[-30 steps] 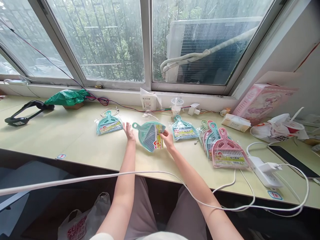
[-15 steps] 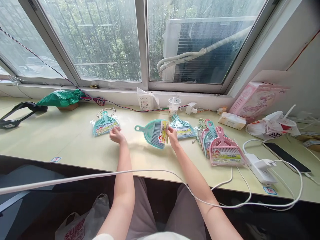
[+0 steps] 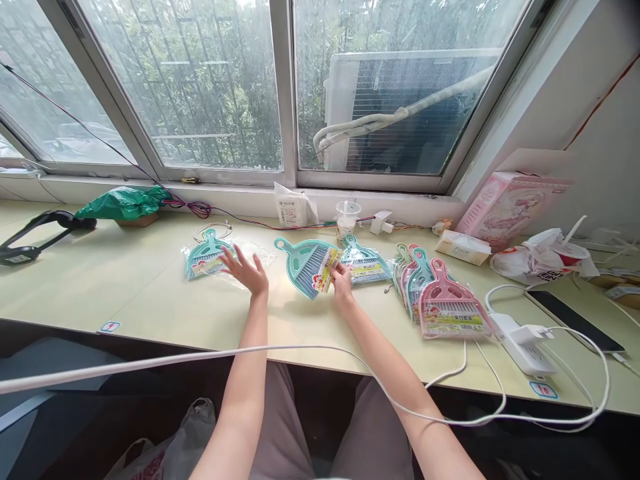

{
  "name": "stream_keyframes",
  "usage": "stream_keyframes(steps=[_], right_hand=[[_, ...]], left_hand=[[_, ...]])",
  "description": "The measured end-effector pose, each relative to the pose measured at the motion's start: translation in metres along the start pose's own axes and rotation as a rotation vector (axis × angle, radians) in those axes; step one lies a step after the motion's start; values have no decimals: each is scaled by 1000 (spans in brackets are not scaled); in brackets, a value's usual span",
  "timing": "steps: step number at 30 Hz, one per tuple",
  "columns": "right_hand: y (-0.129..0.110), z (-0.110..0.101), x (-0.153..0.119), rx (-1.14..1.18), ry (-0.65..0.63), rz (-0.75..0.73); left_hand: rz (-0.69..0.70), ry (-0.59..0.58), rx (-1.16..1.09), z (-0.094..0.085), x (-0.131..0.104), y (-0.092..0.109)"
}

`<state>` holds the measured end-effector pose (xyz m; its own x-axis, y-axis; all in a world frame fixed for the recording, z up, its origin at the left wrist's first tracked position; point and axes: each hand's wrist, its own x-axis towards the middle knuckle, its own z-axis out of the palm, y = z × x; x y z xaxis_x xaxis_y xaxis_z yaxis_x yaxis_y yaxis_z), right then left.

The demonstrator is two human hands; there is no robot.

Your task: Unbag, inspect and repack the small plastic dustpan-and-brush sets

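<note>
My right hand (image 3: 342, 280) grips the lower right edge of a teal dustpan-and-brush set (image 3: 300, 260), by its printed label card (image 3: 326, 268). The dustpan's handle points to the upper left. Spread wide, the fingers of my left hand (image 3: 249, 272) hold nothing. Thin clear plastic film (image 3: 263, 257) lies behind and around that hand. Just left of it is a teal packaged dustpan set (image 3: 203, 257). Another teal set (image 3: 370, 263) lies behind my right hand. Farther right, several packaged sets overlap, with a pink dustpan set (image 3: 453, 307) on top.
A plastic cup (image 3: 347, 220) and a white packet (image 3: 295, 205) stand by the window. A power strip (image 3: 523, 347), phone (image 3: 575, 319) and tissue pack (image 3: 463, 247) are at right. A white cable (image 3: 310, 347) crosses before my forearms. Black headgear (image 3: 40, 237) lies far left.
My left hand has moved right from the left set, its fingers going from closed to spread, and clear film now shows beside it. The held dustpan has tilted clockwise.
</note>
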<state>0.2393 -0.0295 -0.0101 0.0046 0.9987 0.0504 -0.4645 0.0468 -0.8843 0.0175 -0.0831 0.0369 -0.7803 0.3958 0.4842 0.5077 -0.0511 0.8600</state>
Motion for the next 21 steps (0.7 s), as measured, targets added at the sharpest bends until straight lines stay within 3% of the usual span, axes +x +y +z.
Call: stream_keyframes(steps=[2, 4, 5, 7, 10, 12, 17, 19, 21], right_hand=[[2, 1, -2, 25, -18, 19], [4, 1, -2, 52, -34, 34], [5, 1, -1, 53, -42, 38], [7, 0, 3, 17, -69, 35], [11, -1, 6, -168, -131, 19], [13, -1, 3, -381, -153, -64], [11, 8, -19, -986, -227, -543], [7, 14, -25, -1061, -293, -643], [4, 20, -29, -996, -329, -677]], left_hand=[[-50, -310, -234, 11, -5, -4], [-211, -599, -428, 24, -13, -5], [-290, -684, -490, 31, -16, -4], [-370, -729, -560, 40, -21, -4], [-313, -618, -599, 45, -20, -4], [-227, -465, -572, 42, -16, -4], [18, 43, -335, 23, -9, 1], [161, 153, -232, 18, -12, 5], [338, 174, -172, 16, -22, 9]])
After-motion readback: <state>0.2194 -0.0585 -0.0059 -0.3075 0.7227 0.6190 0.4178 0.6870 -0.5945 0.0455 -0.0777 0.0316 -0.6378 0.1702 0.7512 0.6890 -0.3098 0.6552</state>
